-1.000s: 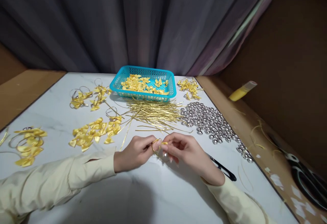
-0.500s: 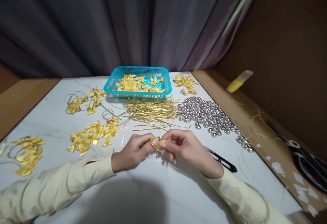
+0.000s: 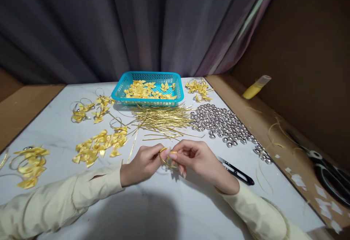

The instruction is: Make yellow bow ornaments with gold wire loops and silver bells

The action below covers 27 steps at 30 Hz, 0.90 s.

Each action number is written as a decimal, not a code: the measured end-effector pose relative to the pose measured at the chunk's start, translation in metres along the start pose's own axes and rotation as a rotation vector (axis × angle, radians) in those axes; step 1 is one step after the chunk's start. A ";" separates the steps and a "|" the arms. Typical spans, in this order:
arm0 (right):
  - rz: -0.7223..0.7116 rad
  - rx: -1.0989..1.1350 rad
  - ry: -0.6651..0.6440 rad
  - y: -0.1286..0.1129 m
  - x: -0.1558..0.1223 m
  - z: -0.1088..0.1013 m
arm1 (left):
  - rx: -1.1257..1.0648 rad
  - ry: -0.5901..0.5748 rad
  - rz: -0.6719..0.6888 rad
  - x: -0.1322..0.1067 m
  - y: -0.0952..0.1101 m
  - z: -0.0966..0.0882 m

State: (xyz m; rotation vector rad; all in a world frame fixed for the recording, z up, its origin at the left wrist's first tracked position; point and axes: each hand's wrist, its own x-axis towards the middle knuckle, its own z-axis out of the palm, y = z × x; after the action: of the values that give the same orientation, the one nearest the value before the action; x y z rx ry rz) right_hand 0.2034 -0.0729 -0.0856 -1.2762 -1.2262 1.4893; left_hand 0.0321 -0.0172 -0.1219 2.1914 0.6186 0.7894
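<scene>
My left hand [image 3: 143, 164] and my right hand [image 3: 198, 158] meet just above the white table [image 3: 153, 211], both pinched on a thin gold cord [image 3: 166, 157] bent into a small loop between the fingertips. Just beyond the hands lies a pile of cut gold cords [image 3: 161, 120]. Silver bells [image 3: 222, 125] are heaped to the right of that pile. Loose yellow ribbon bows [image 3: 98, 143] lie to the left of my left hand.
A turquoise basket [image 3: 149, 90] holding yellow bows stands at the back. Finished bow loops lie at the back left [image 3: 87, 109], far left [image 3: 27, 161] and back right [image 3: 199, 88]. Black snips [image 3: 236, 172] lie by my right wrist; scissors [image 3: 326, 180] and a yellow tube [image 3: 255, 88] lie on the brown ledge.
The view shifted slightly between the first and later frames. My fingers keep working the gold cord loop, which now hangs a little lower between the hands.
</scene>
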 end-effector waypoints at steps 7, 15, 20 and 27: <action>-0.020 0.001 0.004 0.007 0.003 0.003 | 0.072 0.036 0.044 0.000 0.002 -0.001; -0.421 -0.525 0.209 0.010 -0.004 0.003 | 0.119 0.117 0.065 0.004 0.001 0.001; -0.455 -0.638 0.213 0.017 -0.002 0.007 | 0.125 0.118 0.064 0.004 0.000 0.001; -0.176 -0.291 -0.001 0.009 0.000 0.006 | 0.201 0.110 0.136 0.004 -0.001 0.000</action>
State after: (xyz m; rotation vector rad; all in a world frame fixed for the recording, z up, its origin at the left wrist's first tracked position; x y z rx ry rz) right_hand 0.1976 -0.0754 -0.0940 -1.3136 -1.5564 1.2176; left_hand 0.0350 -0.0142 -0.1210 2.4057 0.6316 0.9607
